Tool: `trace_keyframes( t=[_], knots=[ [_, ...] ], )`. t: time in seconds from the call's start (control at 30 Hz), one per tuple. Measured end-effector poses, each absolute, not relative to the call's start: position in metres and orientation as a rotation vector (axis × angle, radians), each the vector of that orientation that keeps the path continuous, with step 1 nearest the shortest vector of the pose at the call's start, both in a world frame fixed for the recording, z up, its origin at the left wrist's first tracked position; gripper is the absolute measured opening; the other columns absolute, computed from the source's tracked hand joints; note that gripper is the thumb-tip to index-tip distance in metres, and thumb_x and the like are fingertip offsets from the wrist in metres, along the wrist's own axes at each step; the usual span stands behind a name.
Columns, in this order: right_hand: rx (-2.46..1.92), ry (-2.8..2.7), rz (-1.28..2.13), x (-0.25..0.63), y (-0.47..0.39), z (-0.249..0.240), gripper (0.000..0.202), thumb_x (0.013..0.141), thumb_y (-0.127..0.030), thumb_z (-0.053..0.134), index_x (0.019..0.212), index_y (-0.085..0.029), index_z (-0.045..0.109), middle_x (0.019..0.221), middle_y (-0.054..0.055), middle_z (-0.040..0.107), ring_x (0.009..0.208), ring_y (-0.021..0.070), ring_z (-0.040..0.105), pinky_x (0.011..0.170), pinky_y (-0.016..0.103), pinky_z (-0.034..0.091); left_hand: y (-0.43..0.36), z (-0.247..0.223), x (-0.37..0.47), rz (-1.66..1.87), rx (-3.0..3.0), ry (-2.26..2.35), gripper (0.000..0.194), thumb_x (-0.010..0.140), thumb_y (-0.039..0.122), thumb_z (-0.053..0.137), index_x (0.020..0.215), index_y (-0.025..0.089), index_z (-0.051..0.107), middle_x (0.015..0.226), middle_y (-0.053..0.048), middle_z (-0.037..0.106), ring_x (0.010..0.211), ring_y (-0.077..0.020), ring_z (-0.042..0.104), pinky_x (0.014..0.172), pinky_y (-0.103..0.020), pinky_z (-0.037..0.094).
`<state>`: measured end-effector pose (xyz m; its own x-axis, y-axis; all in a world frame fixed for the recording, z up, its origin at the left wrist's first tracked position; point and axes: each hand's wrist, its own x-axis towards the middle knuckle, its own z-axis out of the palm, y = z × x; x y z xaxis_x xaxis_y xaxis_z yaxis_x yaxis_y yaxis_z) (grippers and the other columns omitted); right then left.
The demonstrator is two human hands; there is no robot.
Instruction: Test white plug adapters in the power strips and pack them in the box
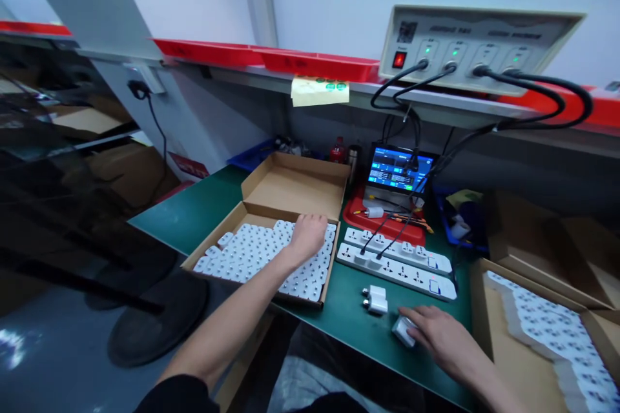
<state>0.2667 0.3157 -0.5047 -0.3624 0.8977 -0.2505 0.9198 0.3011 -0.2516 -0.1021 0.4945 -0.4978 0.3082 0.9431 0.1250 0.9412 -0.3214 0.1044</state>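
Note:
Over the back right part of an open cardboard box (330, 271) full of white plug adapters (252, 248), my left hand (310, 235) has its fingers pointing down and bunched; what they hold, if anything, is hidden. My right hand (429, 329) grips a white adapter (403, 332) just above the green table (339, 316) or on it. Left of that hand, two white adapters (376, 299) lie side by side. Behind them are two white power strips (400, 274), with cables plugged into the front one.
A second box (484, 329) of adapters stands at the right. A red tray (356, 216) and a lit screen (400, 169) are behind the strips. A shelf above carries a tester box (484, 42) with hanging black cables.

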Motion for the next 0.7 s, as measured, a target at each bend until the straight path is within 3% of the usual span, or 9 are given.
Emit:
trace_keyframes(
  t=[0.1,0.23,0.4,0.57,0.7],
  knots=[
    [1.847,2.417,-0.487,0.269,0.318,-0.516,0.039,0.11,-0.047,0.047,0.124,-0.029,0.078,0.105,0.009,0.08,0.101,0.0303,0.076,0.088,0.039,0.057,0.447,-0.503,-0.064,0.589,2.795,1.441,0.037,0.114,0.029,0.04,0.135,0.011,0.066,0.13,-0.021,0.073,0.118,-0.0331,0.067,0.1,-0.046,0.052],
    [1.867,2.416,-0.489,0.28,0.33,-0.528,0.028,0.105,-0.04,0.054,0.111,-0.024,0.077,0.104,0.01,0.08,0.104,0.0304,0.076,0.09,0.039,0.055,0.387,-0.528,-0.013,0.582,3.115,0.776,0.043,0.115,0.038,0.046,0.145,0.011,0.06,0.129,-0.019,0.07,0.116,-0.0312,0.064,0.09,-0.042,0.05],
    [2.175,2.522,-0.444,0.312,0.352,-0.524,0.043,0.106,-0.043,0.052,0.135,-0.021,0.073,0.135,0.015,0.078,0.122,0.0322,0.074,0.104,0.044,0.056,0.359,-0.555,0.007,0.51,3.236,0.666,0.028,0.108,0.014,0.048,0.131,0.01,0.064,0.111,-0.015,0.069,0.102,-0.0286,0.063,0.076,-0.041,0.045],
    [2.27,2.502,-0.31,0.332,0.373,-0.515,0.044,0.107,-0.035,0.05,0.143,-0.018,0.07,0.145,0.017,0.074,0.129,0.0343,0.071,0.108,0.046,0.055,0.359,-0.556,0.009,0.339,3.097,0.553,0.011,0.1,0.012,0.06,0.108,0.017,0.064,0.096,-0.01,0.066,0.094,-0.0285,0.062,0.075,-0.04,0.048],
    [2.218,2.44,-0.311,0.325,0.38,-0.517,0.041,0.105,-0.025,0.055,0.143,-0.02,0.069,0.144,0.014,0.075,0.128,0.0325,0.072,0.107,0.041,0.054,0.372,-0.533,0.022,0.342,2.737,0.773,0.022,0.107,0.024,0.059,0.129,0.021,0.06,0.114,-0.01,0.071,0.105,-0.0269,0.067,0.087,-0.038,0.056]
  ],
)
